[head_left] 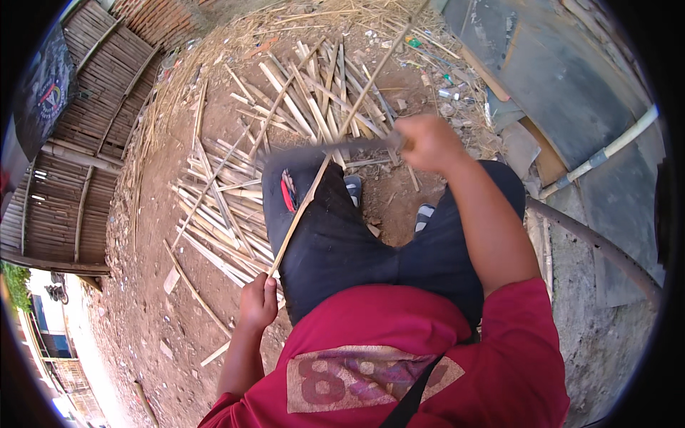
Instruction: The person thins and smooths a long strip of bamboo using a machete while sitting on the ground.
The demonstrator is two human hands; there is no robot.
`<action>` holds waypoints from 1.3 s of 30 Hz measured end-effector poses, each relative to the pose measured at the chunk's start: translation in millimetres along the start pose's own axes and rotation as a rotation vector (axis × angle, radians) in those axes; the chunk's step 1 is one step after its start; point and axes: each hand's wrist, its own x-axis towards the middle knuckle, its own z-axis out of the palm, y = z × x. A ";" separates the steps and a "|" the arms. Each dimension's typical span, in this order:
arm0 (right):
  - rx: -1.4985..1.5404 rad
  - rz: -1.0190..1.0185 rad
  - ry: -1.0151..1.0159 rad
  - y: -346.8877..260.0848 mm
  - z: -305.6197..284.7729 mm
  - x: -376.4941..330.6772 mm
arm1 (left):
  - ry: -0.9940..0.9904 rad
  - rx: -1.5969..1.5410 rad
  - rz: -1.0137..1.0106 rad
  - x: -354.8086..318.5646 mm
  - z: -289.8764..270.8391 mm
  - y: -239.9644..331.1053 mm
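Head view: the person sits with knees apart, in dark trousers [335, 235] and a red shirt [442, 342], looking down at bare earth [143, 285].

The left hand [258, 303] is low beside the left thigh, its grip pressed together around the near end of a long bamboo strip [335, 143]. The strip runs up and to the right from that fist, crosses the left knee and reaches toward the top of the picture, over the pile beyond.

The right hand [428, 143] is raised in front of the right knee, its grip clenched on the handle of a knife [335, 148]. The blade points left from the fist (blurred, so its edge cannot be made out) and crosses the strip just above the left knee; whether blade and strip touch I cannot tell.

Beyond the knees lies a pile [285, 121] of split bamboo lengths, spread loosely on the earth, with straw and litter past it. Two sandalled feet show between the knees. A woven bamboo wall [71, 143] stands at the left. At the right are grey sheets [571, 85] and a pale pipe [606, 150] leaning across them.
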 end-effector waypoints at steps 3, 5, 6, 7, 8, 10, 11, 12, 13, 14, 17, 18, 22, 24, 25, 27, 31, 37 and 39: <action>0.217 0.365 0.247 36.4 6.0 6.5 | 0.008 0.014 0.008 1.6 4.4 -5.8; 0.218 0.457 0.376 44.2 1.1 10.6 | 0.014 -0.019 0.002 2.5 5.7 -6.2; 0.221 0.450 0.332 36.2 -1.9 9.3 | 0.040 -0.003 0.033 2.1 6.2 -9.2; 0.215 0.368 0.246 29.1 -2.0 4.6 | 0.032 -0.028 0.026 2.2 7.0 -7.7; 0.208 0.287 0.159 21.6 -0.9 0.4 | 0.024 -0.053 0.018 2.7 6.8 -4.8; 0.156 0.048 0.056 4.8 6.3 -6.5 | 0.009 -0.082 0.012 2.3 7.9 -3.6; 0.053 -0.084 0.042 -2.0 9.7 -6.5 | 0.011 -0.077 0.014 1.0 8.5 -3.7; -0.049 -0.220 0.031 -8.3 10.8 -4.3 | 0.018 -0.069 0.016 0.5 7.9 -3.5; -0.150 -0.357 0.020 -13.9 9.9 -2.6 | 0.026 -0.062 0.016 -0.3 7.3 -3.8; -0.179 -0.320 0.006 -19.0 4.5 -1.3 | 0.029 -0.040 0.018 0.9 6.8 -4.5; 0.137 0.222 -0.024 7.5 -2.0 1.8 | 0.015 -0.008 0.013 0.3 3.5 -3.6; 0.167 0.258 0.159 27.6 7.2 2.8 | 0.018 -0.023 0.009 1.5 4.8 -0.4; 0.222 0.407 0.317 28.0 5.0 7.0 | 0.028 -0.050 0.007 0.8 5.9 -4.1; 0.198 0.235 0.141 17.8 3.7 -0.4 | 0.021 -0.065 0.007 1.1 7.1 -4.0; 0.187 0.151 0.052 12.6 5.6 -4.0 | 0.015 -0.077 0.003 0.5 6.6 -2.0; -0.034 -0.098 0.027 -1.9 10.0 -4.9 | 0.012 -0.101 -0.009 -0.4 5.4 0.8; -0.059 -0.006 0.020 -2.8 -0.5 -0.2 | 0.018 -0.056 0.005 -2.4 3.6 -1.1; 0.155 0.437 0.293 35.3 5.8 9.3 | 0.025 -0.031 0.004 1.5 5.5 -5.7; 0.203 0.353 0.209 20.9 5.2 0.3 | 0.015 -0.047 0.003 1.6 4.3 -4.7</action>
